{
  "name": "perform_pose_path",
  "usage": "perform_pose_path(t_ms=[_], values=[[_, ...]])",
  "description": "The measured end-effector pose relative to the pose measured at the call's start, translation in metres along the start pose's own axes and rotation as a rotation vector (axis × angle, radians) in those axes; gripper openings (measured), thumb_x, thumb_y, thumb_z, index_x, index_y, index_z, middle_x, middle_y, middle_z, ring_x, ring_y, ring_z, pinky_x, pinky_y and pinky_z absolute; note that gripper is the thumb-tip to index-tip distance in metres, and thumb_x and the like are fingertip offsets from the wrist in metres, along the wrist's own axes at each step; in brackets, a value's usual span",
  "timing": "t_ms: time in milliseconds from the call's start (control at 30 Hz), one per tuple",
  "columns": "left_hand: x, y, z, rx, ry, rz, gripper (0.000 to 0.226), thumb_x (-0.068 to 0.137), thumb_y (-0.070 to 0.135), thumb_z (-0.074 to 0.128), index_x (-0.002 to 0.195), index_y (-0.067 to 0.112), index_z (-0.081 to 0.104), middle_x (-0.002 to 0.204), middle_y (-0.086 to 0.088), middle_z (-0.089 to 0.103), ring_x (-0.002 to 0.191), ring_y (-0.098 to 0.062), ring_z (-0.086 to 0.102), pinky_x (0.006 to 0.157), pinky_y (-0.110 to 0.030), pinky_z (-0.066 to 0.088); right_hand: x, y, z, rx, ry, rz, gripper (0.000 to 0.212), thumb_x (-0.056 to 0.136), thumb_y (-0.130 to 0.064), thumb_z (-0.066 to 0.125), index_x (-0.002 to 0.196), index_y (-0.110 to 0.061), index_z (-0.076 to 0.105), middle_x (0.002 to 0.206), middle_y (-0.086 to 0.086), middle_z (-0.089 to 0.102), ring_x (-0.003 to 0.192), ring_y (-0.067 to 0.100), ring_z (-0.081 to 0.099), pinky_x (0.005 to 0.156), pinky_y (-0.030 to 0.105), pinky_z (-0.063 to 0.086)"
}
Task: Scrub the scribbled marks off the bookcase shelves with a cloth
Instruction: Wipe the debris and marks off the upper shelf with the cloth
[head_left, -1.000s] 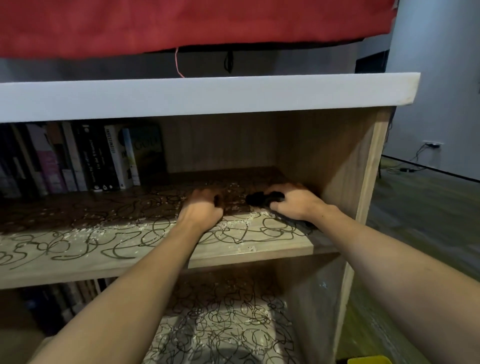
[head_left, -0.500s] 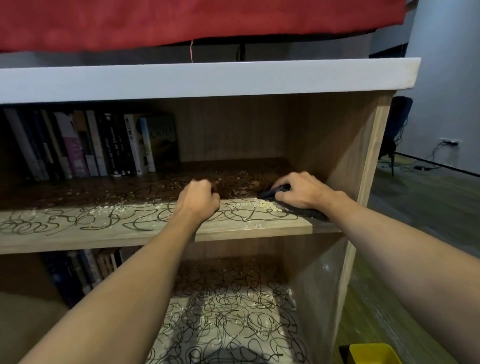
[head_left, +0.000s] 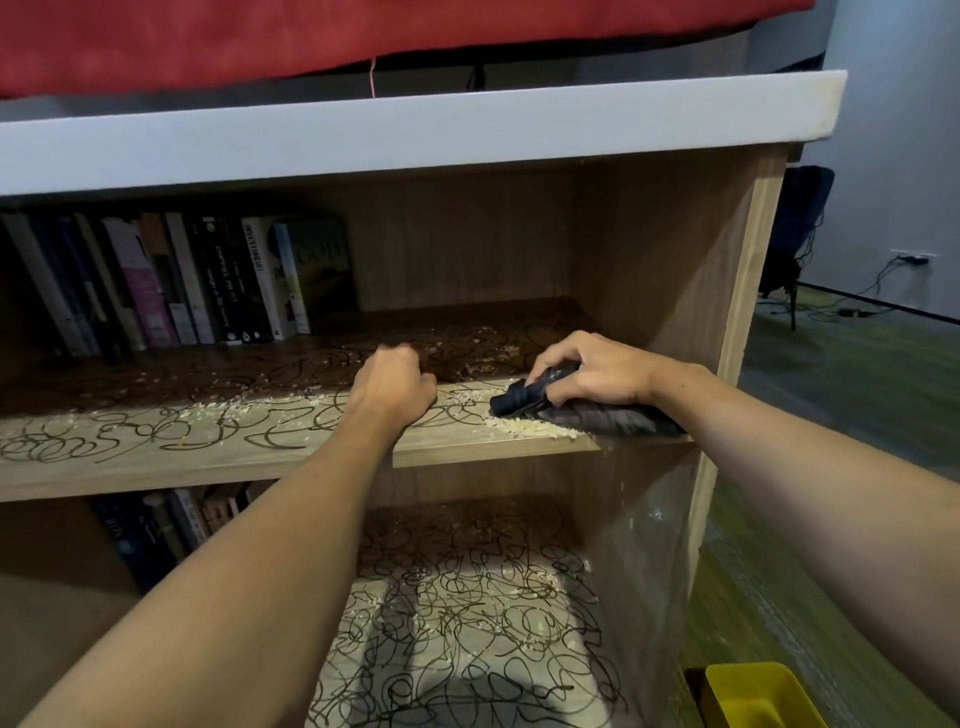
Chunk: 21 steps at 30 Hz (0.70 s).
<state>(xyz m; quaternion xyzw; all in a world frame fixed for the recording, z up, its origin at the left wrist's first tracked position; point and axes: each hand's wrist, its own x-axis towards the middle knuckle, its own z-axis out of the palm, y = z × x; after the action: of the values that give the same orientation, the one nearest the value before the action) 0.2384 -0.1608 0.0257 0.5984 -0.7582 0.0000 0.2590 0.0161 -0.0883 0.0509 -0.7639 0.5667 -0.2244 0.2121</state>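
Cloth: The dark cloth (head_left: 587, 413) sits bunched at the right front corner of the upper shelf (head_left: 208, 457), closer to the edge than a second ago, when it lay deeper toward the back.
Right hand: The right hand (head_left: 597, 371) clamps down on the cloth, fingers curled over its folds, having dragged it forward across the board.
Left hand: The left hand (head_left: 395, 384) rests on the shelf as a loose fist, grasping nothing visible, in much the same spot as before.
Crumbs: Pale crumbs (head_left: 530, 427) now gather in a ridge just ahead of the cloth at the shelf lip; a few specks appear to fall past the edge.
Scribbled marks: The black scribbled marks (head_left: 291, 426) still loop across the upper shelf left of the cloth, and the lower shelf (head_left: 467, 613) is covered with them.
Reading: The pull seems to have swept loose debris rather than ink; the scrubbing is at an early stage.
Surroundings: Books (head_left: 208, 286) stand at the back left; a yellow bin (head_left: 758, 696) waits on the floor.
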Motion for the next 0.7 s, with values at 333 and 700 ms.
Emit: perform_pose_path(t_ms=[333,700], values=[[-0.001,0.001,-0.001,0.017,0.002,0.000,0.021,0.091,0.023,0.053,0.094,0.003,0.060,0.103,-0.020,0.061,0.098,-0.035,0.059,0.082,-0.037,0.048,-0.002,0.005,0.001,0.054,0.025,-0.018,0.021,0.063,-0.027,0.065,0.081,-0.035,0.073,0.087,-0.004,0.070,0.078,0.007,0.059,0.074,0.022,0.044],[0.001,0.001,0.001,0.014,-0.002,-0.008,0.018,0.091,0.024,0.054,0.091,0.007,0.059,0.100,-0.017,0.060,0.085,-0.028,0.055,0.079,-0.037,0.048,-0.006,-0.004,0.002,0.111,-0.039,-0.083,0.024,0.057,-0.017,0.062,0.074,-0.027,0.075,0.097,0.014,0.070,0.089,0.020,0.061,0.090,0.038,0.047]])
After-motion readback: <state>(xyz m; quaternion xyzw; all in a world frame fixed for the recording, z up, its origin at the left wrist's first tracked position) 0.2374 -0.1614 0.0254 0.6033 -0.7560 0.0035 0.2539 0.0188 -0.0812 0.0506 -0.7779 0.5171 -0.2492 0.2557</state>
